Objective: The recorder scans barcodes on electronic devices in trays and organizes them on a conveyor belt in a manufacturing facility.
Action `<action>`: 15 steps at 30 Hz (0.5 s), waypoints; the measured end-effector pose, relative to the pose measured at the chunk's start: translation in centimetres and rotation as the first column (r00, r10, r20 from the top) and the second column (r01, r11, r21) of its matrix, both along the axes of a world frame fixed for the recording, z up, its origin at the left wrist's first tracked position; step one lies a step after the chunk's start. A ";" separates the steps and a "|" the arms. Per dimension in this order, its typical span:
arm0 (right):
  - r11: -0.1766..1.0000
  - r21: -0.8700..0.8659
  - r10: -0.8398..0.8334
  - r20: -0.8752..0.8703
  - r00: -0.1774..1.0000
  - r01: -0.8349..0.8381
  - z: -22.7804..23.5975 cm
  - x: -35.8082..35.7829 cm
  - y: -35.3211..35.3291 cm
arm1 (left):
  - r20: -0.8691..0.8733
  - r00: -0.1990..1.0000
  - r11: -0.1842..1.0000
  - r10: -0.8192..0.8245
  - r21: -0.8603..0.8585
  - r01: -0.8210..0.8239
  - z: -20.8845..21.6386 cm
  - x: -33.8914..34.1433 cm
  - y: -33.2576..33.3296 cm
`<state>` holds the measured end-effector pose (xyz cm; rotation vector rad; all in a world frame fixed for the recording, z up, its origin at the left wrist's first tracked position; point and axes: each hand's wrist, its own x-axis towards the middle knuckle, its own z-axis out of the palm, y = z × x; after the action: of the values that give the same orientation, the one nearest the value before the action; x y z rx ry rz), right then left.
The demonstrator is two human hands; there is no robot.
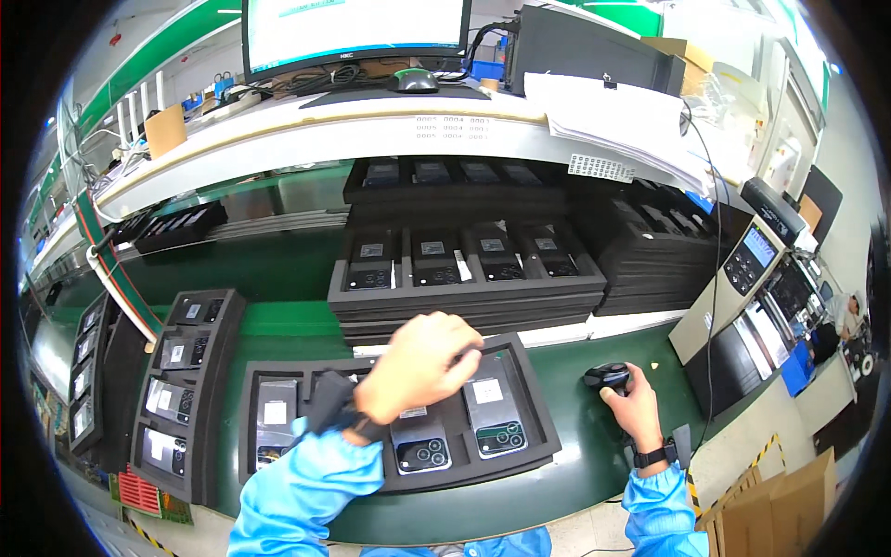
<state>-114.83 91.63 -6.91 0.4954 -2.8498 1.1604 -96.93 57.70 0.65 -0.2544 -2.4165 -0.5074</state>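
A black foam tray (538,399) lies before me on the green bench, holding several smartphones with round camera lenses and white labels. Above its middle hovers my left hand (422,362), fingers half curled and thumb apart, with nothing visible in the gap. It partly covers the phones beneath. The rightmost phone (497,418) in the tray is closest to its fingertips. To the right of the tray, my right hand (633,404) grips a black handheld scanner (607,375), thumb on top. Both wrists wear black bands.
Behind the tray rise stacked foam trays (464,292) with more phones. Two filled trays, one of them a narrow tray (176,399), stand at left. A shelf (371,125) overhead carries a monitor (357,32), a mouse and papers. A grey machine (742,269) with a small screen stands right.
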 end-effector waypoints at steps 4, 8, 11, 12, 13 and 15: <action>0.992 0.123 -0.018 -0.028 0.999 0.021 1.8 1.5 -0.8 | 0.175 0.985 0.995 -0.002 0.095 -0.015 -5.6 -3.3 2.0; 0.905 -0.418 0.171 0.196 0.966 -0.075 4.2 5.2 -3.0 | 0.129 0.990 0.993 -0.053 0.108 0.039 -8.0 -2.6 2.4; 0.895 -0.408 0.316 0.300 0.900 -0.178 6.1 8.4 -5.1 | 0.099 0.995 0.995 0.021 0.092 -0.030 -8.1 -2.5 2.0; 0.872 -0.422 0.392 0.301 0.869 -0.247 6.5 9.3 -5.9 | 0.163 0.987 0.988 -0.007 0.150 -0.018 -8.1 -2.5 1.7; 0.887 -0.400 0.386 0.362 0.848 -0.233 6.8 10.0 -6.8 | 0.172 0.985 0.990 -0.013 0.141 -0.012 -8.1 -2.6 1.6; 0.870 -0.397 0.444 0.370 0.816 -0.293 7.2 11.1 -8.3 | 0.166 0.986 0.992 -0.014 0.128 -0.007 -8.1 -2.5 1.3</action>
<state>-103.72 83.29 0.33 0.9044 -2.8900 2.0205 -99.41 59.05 -7.48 -0.1660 -2.5316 -0.7084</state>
